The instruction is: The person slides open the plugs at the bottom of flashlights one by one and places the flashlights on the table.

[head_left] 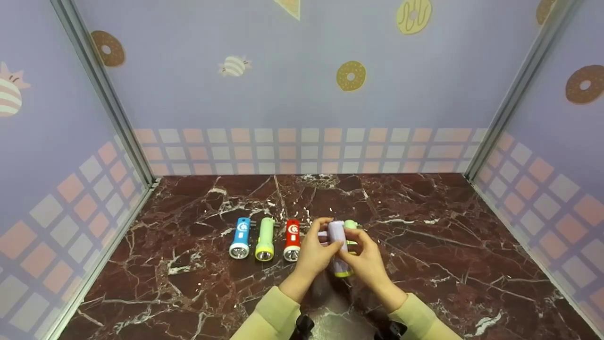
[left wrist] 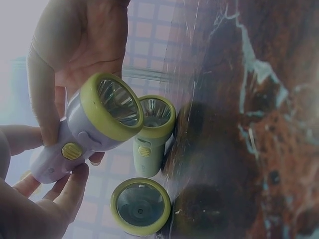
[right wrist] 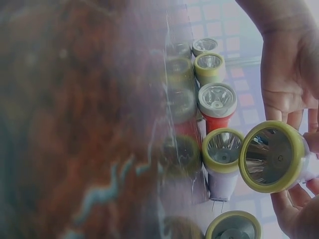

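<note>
Above the table, both hands hold a lilac flashlight (head_left: 337, 241) with a yellow-green head. In the head view, my left hand (head_left: 315, 250) pinches its body from the left. My right hand (head_left: 365, 257) grips the other side with thumb and fingers. The left wrist view shows a yellow switch (left wrist: 72, 151) on the held flashlight. Another lilac flashlight (right wrist: 223, 181) stands on the table behind it, its two metal prongs showing. A pale green flashlight (head_left: 350, 224) is partly hidden behind my right hand.
Left of the hands, a blue flashlight (head_left: 242, 231), a light green flashlight (head_left: 266, 233) and a red flashlight (head_left: 292, 231) lie in a row, lenses toward me. The dark red marbled table (head_left: 188, 288) is bordered by patterned walls (head_left: 292, 104) at the back and sides.
</note>
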Available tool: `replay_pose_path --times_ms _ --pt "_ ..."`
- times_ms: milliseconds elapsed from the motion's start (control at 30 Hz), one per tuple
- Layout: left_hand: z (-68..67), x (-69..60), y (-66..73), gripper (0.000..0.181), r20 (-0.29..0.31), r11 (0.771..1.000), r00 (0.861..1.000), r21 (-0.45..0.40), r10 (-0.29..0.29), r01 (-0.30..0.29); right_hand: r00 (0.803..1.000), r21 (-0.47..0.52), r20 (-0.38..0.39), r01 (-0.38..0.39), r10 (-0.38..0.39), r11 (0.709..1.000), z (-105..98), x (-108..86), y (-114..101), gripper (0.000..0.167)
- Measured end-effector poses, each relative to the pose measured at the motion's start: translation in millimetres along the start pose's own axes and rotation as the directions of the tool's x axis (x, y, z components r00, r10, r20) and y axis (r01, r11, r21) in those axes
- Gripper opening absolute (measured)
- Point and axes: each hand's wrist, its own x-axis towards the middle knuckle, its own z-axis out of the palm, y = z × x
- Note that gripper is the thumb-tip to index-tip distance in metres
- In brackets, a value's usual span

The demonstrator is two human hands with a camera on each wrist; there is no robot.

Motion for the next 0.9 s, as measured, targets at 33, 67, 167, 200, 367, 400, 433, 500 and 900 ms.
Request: replay_pose_path --times_ms 33,67,167,200,367,400,433,500,900 --pt "-0.2 0.0 0.1 0.053 0.0 1.0 1.0 0.003 0.002 -0.002 1.0 -0.001 0.0 0.001 -0.001 1.0 0.1 0.0 -0.1 0.046" --pt "-0.4 0.1 0.2 0.052 0.0 1.0 1.0 0.005 0.006 -0.006 1.0 -0.003 0.0 0.001 -0.001 1.0 0.2 0.0 -0.1 0.046" --pt "-0.9 -0.1 0.4 0.051 0.0 1.0 1.0 0.008 0.015 -0.015 1.0 -0.011 -0.001 0.004 -0.004 1.0 0.4 -0.1 0.2 0.046" --pt "-1.0 -0.1 0.3 0.05 0.0 1.0 1.0 0.007 0.018 -0.018 1.0 -0.015 -0.002 0.003 -0.003 1.0 0.5 -0.2 0.3 0.046" --pt "-1.3 -0.2 0.9 0.05 0.005 1.0 1.0 -0.003 0.014 -0.014 1.0 -0.032 -0.006 0.009 -0.009 0.999 0.6 -0.4 0.5 0.045" --pt "-1.3 -0.1 1.2 0.05 0.006 1.0 1.0 -0.003 0.011 -0.011 1.0 -0.031 -0.007 0.008 -0.009 0.999 0.6 -0.3 0.2 0.045" --pt "-1.3 -0.1 1.4 0.05 0.007 1.0 1.0 -0.001 0.007 -0.007 1.0 -0.032 -0.008 0.007 -0.008 0.999 0.6 -0.2 0.1 0.045" --pt "-1.3 0.1 1.4 0.05 0.01 1.0 1.0 0.002 0.003 -0.003 1.0 -0.03 -0.008 0.005 -0.005 1.0 0.5 0.2 -0.1 0.044" --pt "-1.4 0.5 1.8 0.05 0.013 1.0 1.0 0.003 -0.002 0.002 1.0 -0.001 0.011 -0.019 0.019 1.0 -0.1 -1.8 -4.0 0.046"
